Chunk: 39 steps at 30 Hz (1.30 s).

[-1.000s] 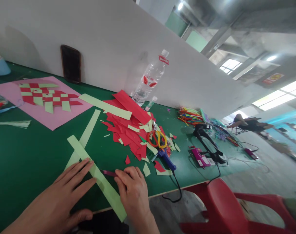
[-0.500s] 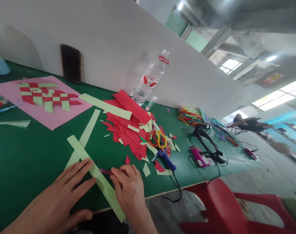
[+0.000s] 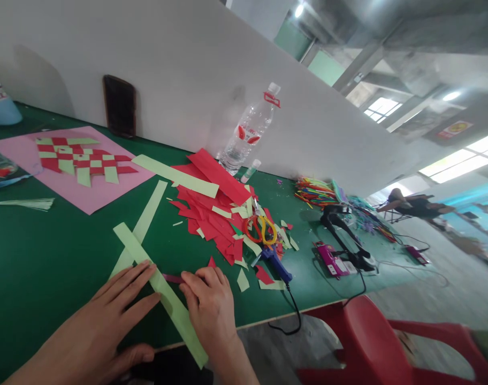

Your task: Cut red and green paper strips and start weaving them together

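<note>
My left hand (image 3: 111, 307) lies flat with its fingers apart, pressing a long light-green paper strip (image 3: 178, 315) against the table. This strip slants towards me and crosses over a second light-green strip (image 3: 150, 209). Just right of it, my right hand (image 3: 212, 299) is closed on a thin purple tool (image 3: 172, 278). The tool's tip points left at the strip's edge, and most of it is hidden in my fingers, so its kind is unclear. Beyond my hands is a heap of red paper scraps (image 3: 207, 216) mixed with green bits.
Scissors (image 3: 268, 229) and a blue glue gun (image 3: 276, 264) with a cord lie by the scraps. A water bottle (image 3: 250, 128) and phone (image 3: 120, 106) stand near the wall. Woven paper fish lie on a pink sheet (image 3: 91, 200). A red chair (image 3: 374, 337) stands right of the table.
My right hand has shifted slightly away from me along the strip's edge with the purple tool. My left hand stays on the strip. The whole view has moved slightly.
</note>
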### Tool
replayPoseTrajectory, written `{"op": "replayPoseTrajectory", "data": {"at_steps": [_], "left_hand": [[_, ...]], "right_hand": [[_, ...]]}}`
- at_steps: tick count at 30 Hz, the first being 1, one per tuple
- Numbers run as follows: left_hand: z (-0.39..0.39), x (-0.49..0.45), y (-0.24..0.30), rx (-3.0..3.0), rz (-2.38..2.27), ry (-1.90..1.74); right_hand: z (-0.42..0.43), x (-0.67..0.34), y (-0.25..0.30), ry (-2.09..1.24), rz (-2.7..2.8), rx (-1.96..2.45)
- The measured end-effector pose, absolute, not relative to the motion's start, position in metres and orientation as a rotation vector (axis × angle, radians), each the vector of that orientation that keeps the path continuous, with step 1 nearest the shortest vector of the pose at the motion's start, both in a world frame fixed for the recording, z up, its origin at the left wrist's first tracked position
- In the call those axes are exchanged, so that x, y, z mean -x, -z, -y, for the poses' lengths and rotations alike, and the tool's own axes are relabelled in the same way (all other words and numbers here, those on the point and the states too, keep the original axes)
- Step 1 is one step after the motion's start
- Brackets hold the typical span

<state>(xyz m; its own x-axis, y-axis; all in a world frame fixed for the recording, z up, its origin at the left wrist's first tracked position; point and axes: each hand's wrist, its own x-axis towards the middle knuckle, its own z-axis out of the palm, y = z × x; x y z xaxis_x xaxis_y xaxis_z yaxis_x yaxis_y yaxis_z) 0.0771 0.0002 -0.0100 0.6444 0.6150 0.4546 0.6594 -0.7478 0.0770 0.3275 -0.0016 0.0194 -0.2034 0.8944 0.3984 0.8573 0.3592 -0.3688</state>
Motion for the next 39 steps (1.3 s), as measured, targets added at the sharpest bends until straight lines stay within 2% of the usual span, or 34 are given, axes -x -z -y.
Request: {"op": "replayPoseTrajectory", "data": {"at_steps": [8, 17, 39], "left_hand": [[-0.002, -0.078, 0.004, 2.795, 0.975, 0.719], [-0.002, -0.076, 0.011, 2.768, 1.094, 0.696], [-0.003, -0.074, 0.012, 2.758, 1.05, 0.691]], "right_hand": [[0.015, -0.337, -0.025, -0.127, 2.115, 1.568], [0.022, -0.342, -0.029, -0.189, 2.124, 1.606], [0.009, -0.338, -0.025, -0.139, 2.118, 1.547]]}}
